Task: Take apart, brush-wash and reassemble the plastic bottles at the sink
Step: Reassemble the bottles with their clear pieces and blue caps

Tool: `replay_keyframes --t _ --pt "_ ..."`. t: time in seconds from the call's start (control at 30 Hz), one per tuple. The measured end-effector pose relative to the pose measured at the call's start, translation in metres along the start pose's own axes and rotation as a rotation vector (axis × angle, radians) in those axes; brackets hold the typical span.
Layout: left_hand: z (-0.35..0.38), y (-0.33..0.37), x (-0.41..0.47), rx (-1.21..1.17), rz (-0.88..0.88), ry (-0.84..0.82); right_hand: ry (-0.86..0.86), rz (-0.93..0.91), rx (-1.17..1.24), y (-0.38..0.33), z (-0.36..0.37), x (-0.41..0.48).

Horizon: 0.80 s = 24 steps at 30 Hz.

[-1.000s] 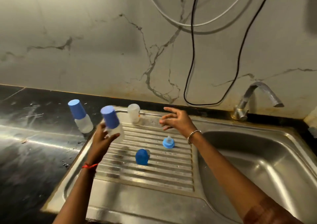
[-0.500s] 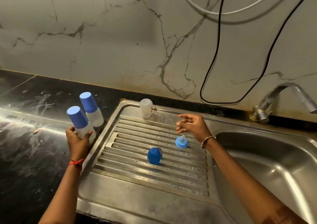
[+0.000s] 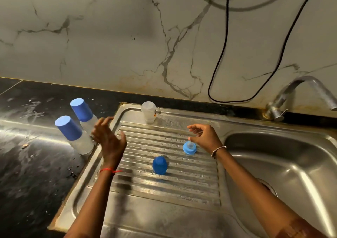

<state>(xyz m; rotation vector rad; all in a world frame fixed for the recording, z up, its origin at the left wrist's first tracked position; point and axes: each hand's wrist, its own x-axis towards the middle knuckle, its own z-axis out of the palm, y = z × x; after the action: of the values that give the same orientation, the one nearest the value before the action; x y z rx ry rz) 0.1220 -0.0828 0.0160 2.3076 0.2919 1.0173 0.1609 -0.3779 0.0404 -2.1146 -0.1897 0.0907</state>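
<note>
Left hand (image 3: 109, 139) (motion-blurred) is spread wide and holds nothing, just beside the nearer blue-capped bottle (image 3: 73, 134); the farther blue-capped bottle (image 3: 83, 113) stands behind it on the black counter (image 3: 27, 164). Right hand (image 3: 206, 137) is loosely curled and empty, just above the blue nipple collar (image 3: 189, 147). Taking bearings from the loose blue cap (image 3: 160, 165) on the drainboard (image 3: 164, 192), the collar lies at 2 o'clock, the uncapped clear bottle (image 3: 148, 112) at 12 and both capped bottles at 10.

Dim, warm light here, coming from up and to the left. Bright streaks glare off the sink basin (image 3: 300, 179) and the wet black counter (image 3: 27, 134). The left hand (image 3: 109, 141) smears with motion blur, and its arm's soft shadow falls rightward across the drainboard (image 3: 164, 188). The marble wall (image 3: 109, 46) darkens toward the corners, and straight edges bow with wide-angle distortion.
</note>
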Motion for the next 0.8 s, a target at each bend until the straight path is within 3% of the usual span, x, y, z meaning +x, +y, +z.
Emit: replay_keyframes --t 0.17,0.3,0.5,0.67,0.8 --pt "0.063 0.029 0.037 0.129 0.13 -0.473 -0.15 -0.027 -0.223 0.011 0.013 0.002" --pt "0.1 0.039 0.055 0.22 0.082 -0.77 -0.271 0.006 -0.33 0.027 0.026 0.001" --pt "0.106 0.06 0.067 0.151 0.101 -0.741 -0.289 0.007 -0.394 0.039 0.018 -0.011" --pt "0.095 0.136 0.072 -0.323 -0.036 -0.865 -0.215 0.124 -0.238 0.045 -0.014 -0.029" --pt "0.09 0.229 0.065 -0.81 -0.411 -1.07 -0.124 0.169 -0.142 0.049 -0.051 -0.057"
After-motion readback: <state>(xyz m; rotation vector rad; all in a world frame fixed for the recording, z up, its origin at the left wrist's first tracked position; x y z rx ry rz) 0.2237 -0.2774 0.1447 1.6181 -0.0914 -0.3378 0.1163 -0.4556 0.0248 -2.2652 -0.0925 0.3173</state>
